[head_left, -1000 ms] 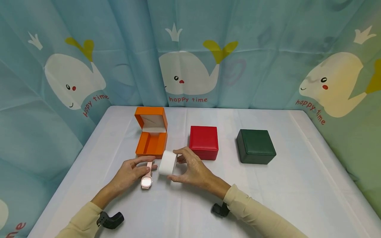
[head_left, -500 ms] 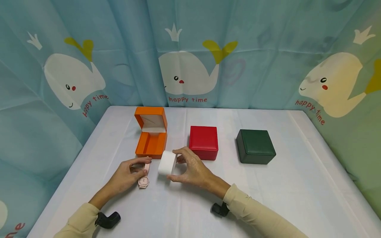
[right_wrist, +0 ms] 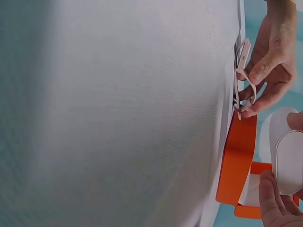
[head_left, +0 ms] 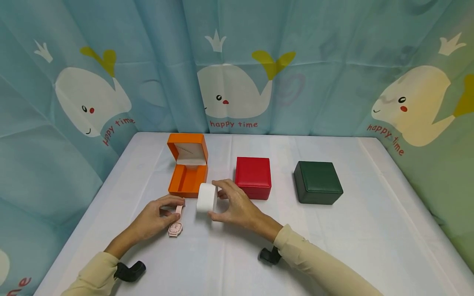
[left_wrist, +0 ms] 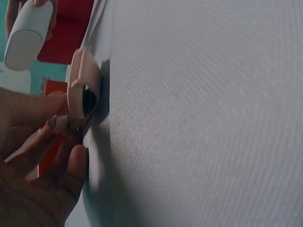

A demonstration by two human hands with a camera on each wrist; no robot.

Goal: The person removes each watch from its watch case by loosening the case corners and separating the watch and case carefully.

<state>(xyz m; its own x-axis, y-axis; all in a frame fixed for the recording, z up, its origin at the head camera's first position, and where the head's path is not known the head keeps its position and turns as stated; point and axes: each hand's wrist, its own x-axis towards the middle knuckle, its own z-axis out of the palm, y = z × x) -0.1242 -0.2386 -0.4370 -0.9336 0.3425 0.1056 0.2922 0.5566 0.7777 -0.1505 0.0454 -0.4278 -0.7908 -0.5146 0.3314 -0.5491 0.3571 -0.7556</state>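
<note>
While its strap is partly hidden under the curled fingers of the left hand [head_left: 153, 217] pinching it, the pale pink square-faced wristwatch [head_left: 175, 228] lies toward the table's [head_left: 333, 246] left edge, beside the smooth white oval cushion [head_left: 206, 197] gripped upright by the right hand [head_left: 237, 207].

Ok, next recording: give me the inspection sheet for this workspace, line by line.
Surface: table under a pale cloth with light creases.
Job's things: pink watch lying face up by the left hand; white cushion standing in front of the open orange box.
Clutter: closed red box and closed green box further right.
Grips: left hand pinches the watch strap; right hand holds the cushion between thumb and fingers.
Cables: nothing seen.
Surroundings: blue whale-print curtain on three sides, printed "happy time".
</note>
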